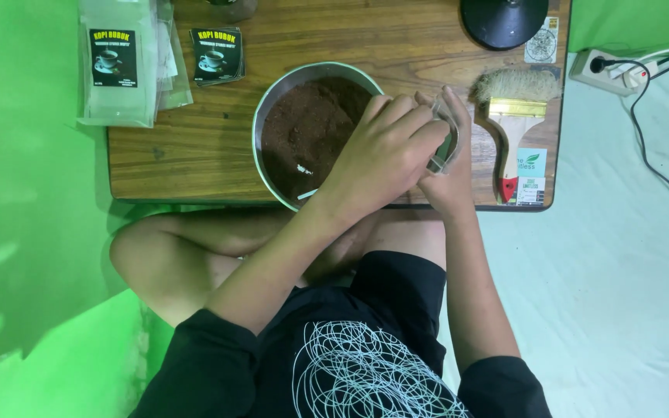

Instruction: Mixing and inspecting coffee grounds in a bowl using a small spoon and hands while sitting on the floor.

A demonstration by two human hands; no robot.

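Observation:
A round metal bowl (pixel 272 101) full of dark brown powder (pixel 307 128) sits on a low wooden table (pixel 195 147). A small white spoon handle (pixel 307 193) sticks out of the powder near the bowl's front rim. My left hand (pixel 385 151) reaches over the bowl's right edge, fingers curled against a small clear plastic pouch (pixel 444 147). My right hand (pixel 451 166) grips the same pouch from the right side. Most of the pouch is hidden between the two hands.
Clear pouches with black labels (pixel 118 62) lie at the table's back left, a stack of labels (pixel 217 54) beside them. A wide paintbrush (pixel 514 116) lies at the right, a black round base (pixel 503 19) behind it. A power strip (pixel 609 70) lies on the white floor.

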